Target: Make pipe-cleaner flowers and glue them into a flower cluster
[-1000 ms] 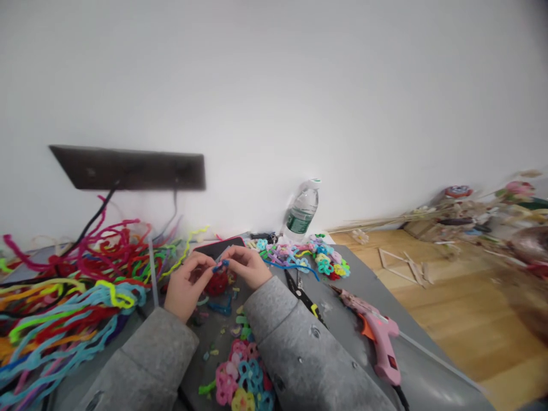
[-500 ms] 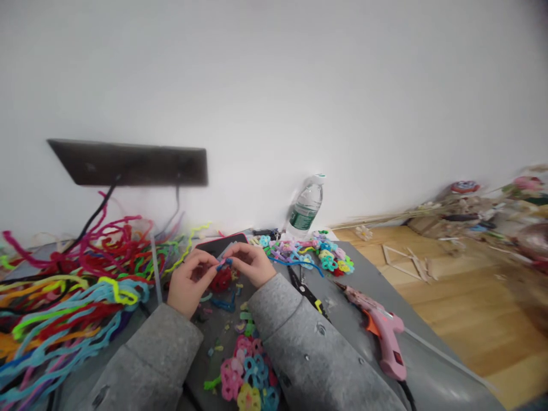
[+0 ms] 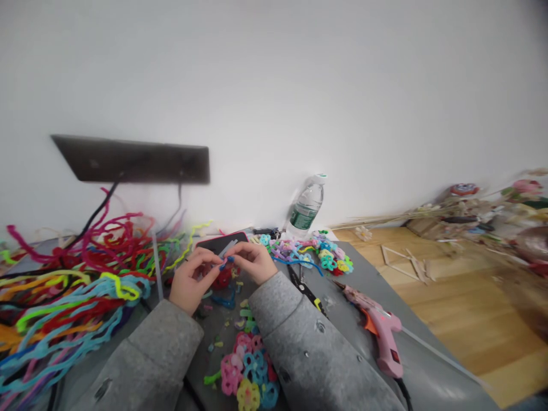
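- Rightward, the grey tabletop (image 3: 359,260) ends in a slanting edge, with pale wooden floor (image 3: 466,314) beyond; a white wall (image 3: 274,85) closes the far side.
- Bare grey surface shows mainly between the pink glue gun (image 3: 385,339) and the black-and-yellow pliers (image 3: 306,289), and along the right edge.
- A multicoloured heap of fuzzy pipe cleaners (image 3: 77,308) crowds the left, beside the left sleeve.
- Pink, blue and yellow fuzzy flowers (image 3: 248,371) lie between the forearms; more pastel loops (image 3: 329,257) lie near a clear, green-labelled plastic bottle (image 3: 307,208).
- Left hand (image 3: 190,282) and right hand (image 3: 258,262) nearly meet above the table, thumbs and forefingers pinched together around a tiny pink-and-blue piece (image 3: 225,262), too small to make out its shape.
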Available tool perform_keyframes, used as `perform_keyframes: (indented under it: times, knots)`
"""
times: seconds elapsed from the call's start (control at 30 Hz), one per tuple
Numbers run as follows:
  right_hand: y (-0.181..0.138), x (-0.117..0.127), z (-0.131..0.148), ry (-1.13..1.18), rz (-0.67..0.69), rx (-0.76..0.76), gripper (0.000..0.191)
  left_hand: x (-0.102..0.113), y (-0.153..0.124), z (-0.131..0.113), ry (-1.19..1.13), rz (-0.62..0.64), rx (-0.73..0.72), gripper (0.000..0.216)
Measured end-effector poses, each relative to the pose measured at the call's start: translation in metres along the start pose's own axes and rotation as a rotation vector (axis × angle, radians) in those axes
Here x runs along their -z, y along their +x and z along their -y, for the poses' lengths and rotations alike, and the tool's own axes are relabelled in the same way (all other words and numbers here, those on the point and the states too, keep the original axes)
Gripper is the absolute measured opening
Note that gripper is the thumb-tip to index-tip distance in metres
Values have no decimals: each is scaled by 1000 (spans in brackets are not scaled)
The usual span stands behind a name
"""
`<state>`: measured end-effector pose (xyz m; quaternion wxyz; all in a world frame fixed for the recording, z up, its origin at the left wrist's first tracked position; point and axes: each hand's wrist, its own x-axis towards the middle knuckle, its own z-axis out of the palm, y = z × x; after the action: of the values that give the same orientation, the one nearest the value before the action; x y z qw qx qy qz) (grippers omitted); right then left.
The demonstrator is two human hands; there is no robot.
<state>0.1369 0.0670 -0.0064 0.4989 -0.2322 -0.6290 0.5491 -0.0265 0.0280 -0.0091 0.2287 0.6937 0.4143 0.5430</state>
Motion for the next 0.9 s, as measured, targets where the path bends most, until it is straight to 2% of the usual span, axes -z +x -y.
perform_keyframes:
  times: [0.37, 0.53, 0.73, 0.9]
  knots:
    - [-1, 0, -1, 14, 3, -17, 24, 5, 0, 3, 27, 52, 17, 5]
    - [-2, -2, 0, -21, -19, -4, 25, 4, 1, 3, -4, 25, 41, 6]
    - [-4, -2, 0, -140, -35, 50, 20, 5, 1, 1, 13, 35, 37, 7]
    - [-7, -5, 6, -348, -91, 131, 12, 5, 1, 1, 22, 22, 10, 6]
